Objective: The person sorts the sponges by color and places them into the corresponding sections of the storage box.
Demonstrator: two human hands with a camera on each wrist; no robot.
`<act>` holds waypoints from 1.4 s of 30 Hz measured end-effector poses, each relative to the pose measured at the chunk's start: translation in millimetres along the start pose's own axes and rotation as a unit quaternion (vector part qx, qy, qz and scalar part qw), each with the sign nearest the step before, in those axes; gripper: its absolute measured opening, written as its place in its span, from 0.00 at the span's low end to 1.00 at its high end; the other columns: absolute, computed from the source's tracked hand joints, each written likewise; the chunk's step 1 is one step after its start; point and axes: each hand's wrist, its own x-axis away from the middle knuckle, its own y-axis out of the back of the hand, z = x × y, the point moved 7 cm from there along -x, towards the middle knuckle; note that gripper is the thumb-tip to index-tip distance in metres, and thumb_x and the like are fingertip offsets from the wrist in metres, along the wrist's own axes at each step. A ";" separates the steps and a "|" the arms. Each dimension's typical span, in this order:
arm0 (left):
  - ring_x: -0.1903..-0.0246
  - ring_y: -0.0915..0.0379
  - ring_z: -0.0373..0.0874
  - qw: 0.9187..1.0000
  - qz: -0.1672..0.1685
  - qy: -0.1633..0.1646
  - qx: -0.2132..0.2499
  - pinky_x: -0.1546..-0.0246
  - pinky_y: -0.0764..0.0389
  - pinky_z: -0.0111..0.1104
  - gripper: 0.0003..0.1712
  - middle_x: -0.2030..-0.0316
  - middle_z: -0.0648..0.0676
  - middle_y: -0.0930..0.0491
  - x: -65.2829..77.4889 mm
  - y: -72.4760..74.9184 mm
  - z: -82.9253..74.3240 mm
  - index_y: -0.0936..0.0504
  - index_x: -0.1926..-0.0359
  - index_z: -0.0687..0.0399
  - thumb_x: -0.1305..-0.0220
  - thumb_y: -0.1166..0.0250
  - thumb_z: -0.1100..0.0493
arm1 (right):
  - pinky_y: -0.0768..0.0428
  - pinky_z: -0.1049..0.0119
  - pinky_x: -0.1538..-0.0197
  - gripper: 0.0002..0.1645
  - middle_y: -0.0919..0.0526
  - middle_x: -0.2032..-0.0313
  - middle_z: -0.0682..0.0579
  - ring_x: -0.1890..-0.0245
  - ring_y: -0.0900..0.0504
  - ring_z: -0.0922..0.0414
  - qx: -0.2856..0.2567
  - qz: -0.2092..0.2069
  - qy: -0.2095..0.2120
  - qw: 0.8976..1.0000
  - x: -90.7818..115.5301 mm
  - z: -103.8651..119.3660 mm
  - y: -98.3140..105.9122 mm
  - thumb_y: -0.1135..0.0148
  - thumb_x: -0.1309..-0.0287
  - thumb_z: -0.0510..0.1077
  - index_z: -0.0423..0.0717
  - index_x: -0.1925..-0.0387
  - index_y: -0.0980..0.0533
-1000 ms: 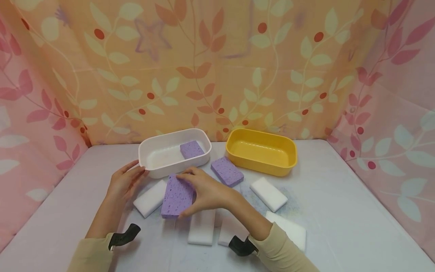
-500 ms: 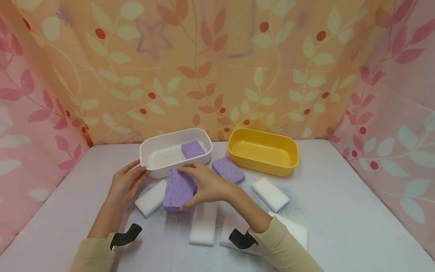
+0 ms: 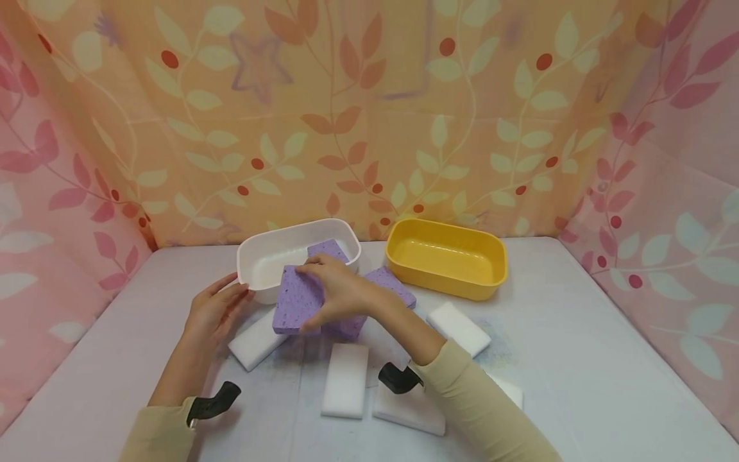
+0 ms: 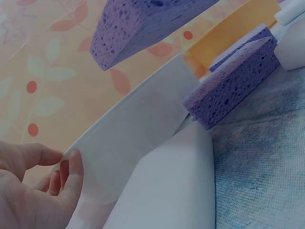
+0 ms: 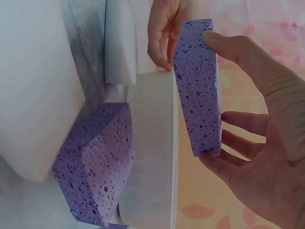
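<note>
My left hand (image 3: 210,311) pinches the rim of the white plastic tub (image 3: 262,292) at its left end, thumb and fingertips meeting at the edge in the left wrist view. Raised in front of that tub is a purple sponge (image 3: 297,301). My right hand (image 3: 346,292) grips it by opposite edges, thumb on one and fingertips on the other, as the right wrist view shows (image 5: 198,90). Another purple sponge (image 3: 349,327) lies below, partly hidden by the held one and the hand. Inside the tub, a purple sponge (image 3: 326,247) rests at the right end.
A yellow tub (image 3: 444,282) stands to the right of the white one, with a purple sponge (image 3: 395,285) before it, partly behind the right hand. Several white foam blocks (image 3: 345,382) lie about the table, one (image 3: 254,343) close to the white tub. Patterned cloth (image 3: 369,115) encloses the table.
My right hand has lifted the purple sponge up and toward the white tub. The sponge beneath it has come into view. My left hand stays at the rim.
</note>
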 end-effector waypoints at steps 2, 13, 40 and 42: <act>0.62 0.14 0.37 1.000 0.001 0.000 0.002 0.50 0.14 0.28 0.43 0.42 0.49 0.29 0.0 0.3 0.1 0.43 0.17 0.48 0.26 0.38 0.71 | 0.32 0.56 0.23 0.60 0.31 0.29 0.41 0.30 0.30 0.47 0.006 -0.001 -0.006 1.000 -4.1 -1.5 3.1 0.13 0.56 0.51 0.39 0.24 0.33; 0.64 0.13 0.39 1.000 0.015 -0.005 0.026 0.52 0.13 0.29 0.42 0.62 0.48 0.18 3.2 -1.1 -1.4 0.41 0.19 0.50 0.27 0.38 0.73 | 0.30 0.57 0.25 0.61 0.33 0.28 0.41 0.29 0.31 0.47 0.008 0.006 -0.019 1.000 -28.1 -9.0 11.3 0.13 0.56 0.50 0.41 0.23 0.34; 0.62 0.14 0.38 1.000 -0.001 -0.003 0.013 0.54 0.12 0.28 0.40 0.38 0.51 0.32 0.5 -2.4 -2.3 0.43 0.17 0.51 0.24 0.41 0.71 | 0.43 0.54 0.20 0.58 0.32 0.25 0.42 0.23 0.41 0.43 0.069 -0.027 -0.060 0.995 -83.4 -32.8 24.5 0.16 0.52 0.53 0.38 0.24 0.34; 0.62 0.14 0.38 1.000 -0.001 -0.004 0.013 0.54 0.12 0.28 0.40 0.38 0.51 0.32 0.0 -2.4 -2.2 0.43 0.17 0.51 0.24 0.41 0.71 | 0.45 0.53 0.19 0.58 0.32 0.25 0.42 0.23 0.43 0.43 0.069 -0.032 -0.063 0.995 -86.1 -34.8 24.5 0.16 0.52 0.53 0.38 0.24 0.34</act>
